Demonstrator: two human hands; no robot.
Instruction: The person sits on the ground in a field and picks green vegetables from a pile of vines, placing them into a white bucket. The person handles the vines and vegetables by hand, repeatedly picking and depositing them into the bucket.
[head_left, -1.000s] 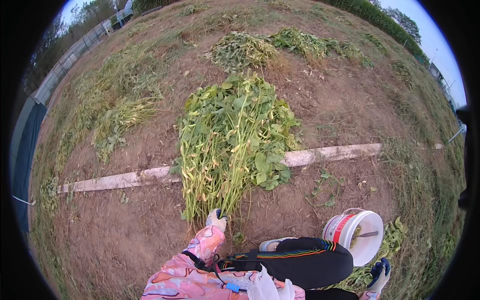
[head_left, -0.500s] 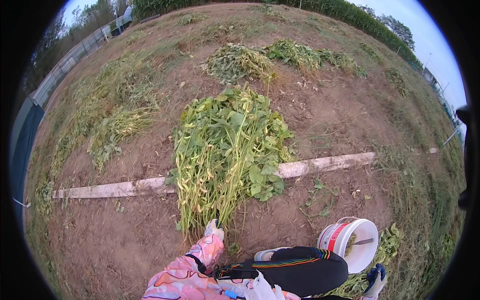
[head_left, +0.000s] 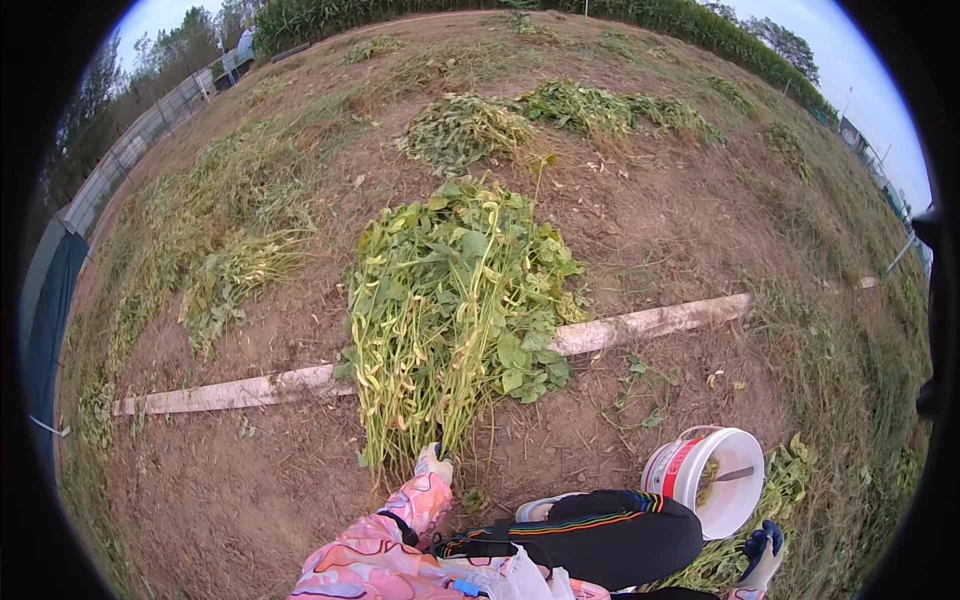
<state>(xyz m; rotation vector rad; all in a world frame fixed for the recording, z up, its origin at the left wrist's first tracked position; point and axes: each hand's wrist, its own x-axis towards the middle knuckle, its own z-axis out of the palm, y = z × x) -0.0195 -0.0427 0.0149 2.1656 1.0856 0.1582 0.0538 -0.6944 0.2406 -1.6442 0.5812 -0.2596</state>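
Observation:
A thick heap of uprooted bean plants (head_left: pixel 450 300), with green leaves and yellowish pods, lies in front of me, stems toward me. At its near end my left hand (head_left: pixel 434 464), in a pale glove with dark-blue fingers, is closed on the stem bases; part of the fingers is hidden among them. My right hand (head_left: pixel 762 556), in a matching glove, is off to the lower right beside the bucket. Its fingers are partly bent and apart, and I see nothing in them. A white bucket (head_left: pixel 735 510) with a red band is tipped over, a flat-bladed tool (head_left: pixel 736 474) inside it.
A long pale pipe-like strip (head_left: pixel 230 393) crosses the ground and passes beneath the heap. More plants lie under and beside the bucket. Further piles of cut plants (head_left: pixel 465 132) rest beyond and to the left. My bent leg (head_left: pixel 590 540) is between my hands.
The view has shifted slightly. My left hand keeps its hold on the stems, and the heap lies as before. My right hand has moved slightly up beside the bucket.

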